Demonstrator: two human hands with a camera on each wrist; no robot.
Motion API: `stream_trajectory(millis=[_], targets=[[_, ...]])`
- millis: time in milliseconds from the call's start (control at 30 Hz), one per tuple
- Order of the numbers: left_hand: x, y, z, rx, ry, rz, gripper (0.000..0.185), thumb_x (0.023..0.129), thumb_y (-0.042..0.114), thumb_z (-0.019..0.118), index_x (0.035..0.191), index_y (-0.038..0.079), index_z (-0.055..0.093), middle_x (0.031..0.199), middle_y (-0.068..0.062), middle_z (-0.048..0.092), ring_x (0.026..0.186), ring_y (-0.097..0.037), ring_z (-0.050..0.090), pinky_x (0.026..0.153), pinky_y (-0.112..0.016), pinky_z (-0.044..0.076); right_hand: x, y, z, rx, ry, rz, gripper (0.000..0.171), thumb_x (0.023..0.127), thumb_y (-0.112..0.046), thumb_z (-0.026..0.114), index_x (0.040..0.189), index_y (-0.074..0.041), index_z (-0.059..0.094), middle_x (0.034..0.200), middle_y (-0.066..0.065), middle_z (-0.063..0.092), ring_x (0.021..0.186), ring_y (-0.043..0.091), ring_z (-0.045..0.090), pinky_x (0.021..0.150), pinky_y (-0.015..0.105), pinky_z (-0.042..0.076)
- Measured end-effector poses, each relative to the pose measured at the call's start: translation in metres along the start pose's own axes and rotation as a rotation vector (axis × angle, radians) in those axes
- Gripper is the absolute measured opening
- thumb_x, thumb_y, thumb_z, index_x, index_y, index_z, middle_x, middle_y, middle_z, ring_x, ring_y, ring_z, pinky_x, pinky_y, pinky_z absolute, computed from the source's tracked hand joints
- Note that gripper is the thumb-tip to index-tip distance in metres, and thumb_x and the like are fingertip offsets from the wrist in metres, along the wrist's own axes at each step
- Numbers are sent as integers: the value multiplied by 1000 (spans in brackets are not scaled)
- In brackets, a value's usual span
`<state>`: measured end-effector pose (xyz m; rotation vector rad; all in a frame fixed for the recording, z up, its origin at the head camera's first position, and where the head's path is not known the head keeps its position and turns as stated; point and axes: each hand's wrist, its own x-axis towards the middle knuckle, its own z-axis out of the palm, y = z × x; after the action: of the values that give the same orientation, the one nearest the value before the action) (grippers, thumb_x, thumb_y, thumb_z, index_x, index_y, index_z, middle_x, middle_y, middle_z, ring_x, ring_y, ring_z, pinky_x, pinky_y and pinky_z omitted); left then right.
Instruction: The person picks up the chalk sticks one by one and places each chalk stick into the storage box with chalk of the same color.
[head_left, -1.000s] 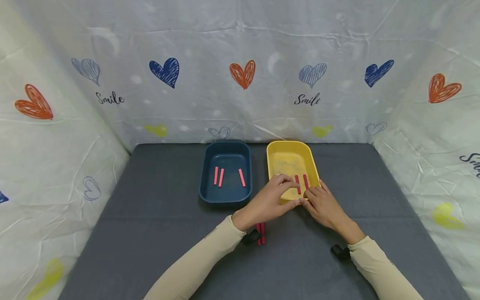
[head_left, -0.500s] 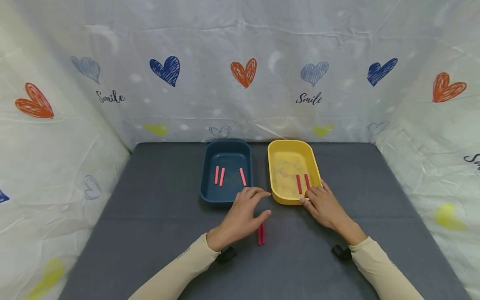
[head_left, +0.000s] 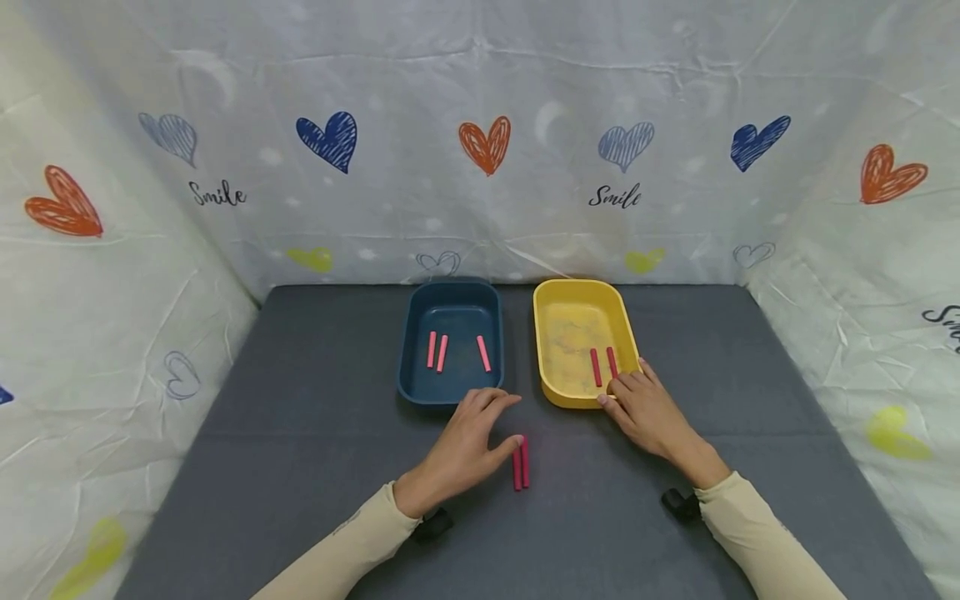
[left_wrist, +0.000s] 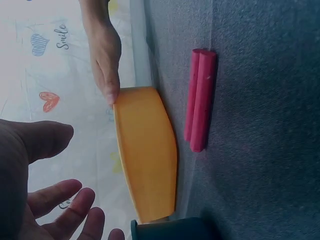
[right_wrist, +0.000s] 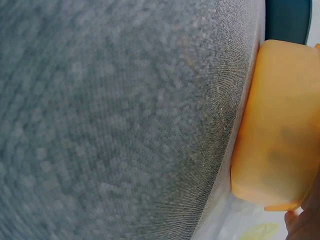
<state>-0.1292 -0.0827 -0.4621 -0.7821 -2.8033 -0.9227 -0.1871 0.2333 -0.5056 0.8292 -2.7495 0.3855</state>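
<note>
My right hand (head_left: 651, 415) pinches the near right corner of the yellow tray (head_left: 558, 333), thumb outside and fingers over the rim. Inside that tray lie two dark red chalk-like sticks (head_left: 596, 367), one partly behind the fingers. My left hand (head_left: 459, 452) hovers with nothing in it, before the near edge of the dark blue tray (head_left: 454, 390). Its thumb and fingers are spread apart in the left wrist view. Beside the left thumb, two longer-looking red sticks (left_wrist: 203, 100) lie side by side on the table. The blue tray holds three pink sticks (head_left: 442, 354).
Both trays stand next to each other at the back of the grey cloth-covered table (head_left: 322, 367), a narrow gap between them. Behind and at both sides hangs a white curtain (head_left: 420, 92) with printed hearts. Each wrist wears a black band (head_left: 681, 505).
My left hand has withdrawn from the yellow tray's near edge, moving left and toward me, uncovering the sticks on the table. The right hand has stayed at the tray's corner.
</note>
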Motion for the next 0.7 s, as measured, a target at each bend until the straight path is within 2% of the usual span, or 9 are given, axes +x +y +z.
stream_trajectory(millis=[367,700], targets=[[-14,-6,6,-51,-50,-69,64,82,34,80,136,12,55,128,-2,55,118,-19,48,101,-44,46,1,-1,-2,-1,-15,12,21,101,-33,53,87,-17,57,87,2,58,97,24,58,119,56,20],[-22,-10,15,-11,-129,-94,71,80,40,80,139,12,54,131,-3,53,119,-20,47,103,-46,43,0,-1,-1,-8,-11,6,21,101,-33,54,86,-17,55,85,2,57,95,25,58,118,57,22]])
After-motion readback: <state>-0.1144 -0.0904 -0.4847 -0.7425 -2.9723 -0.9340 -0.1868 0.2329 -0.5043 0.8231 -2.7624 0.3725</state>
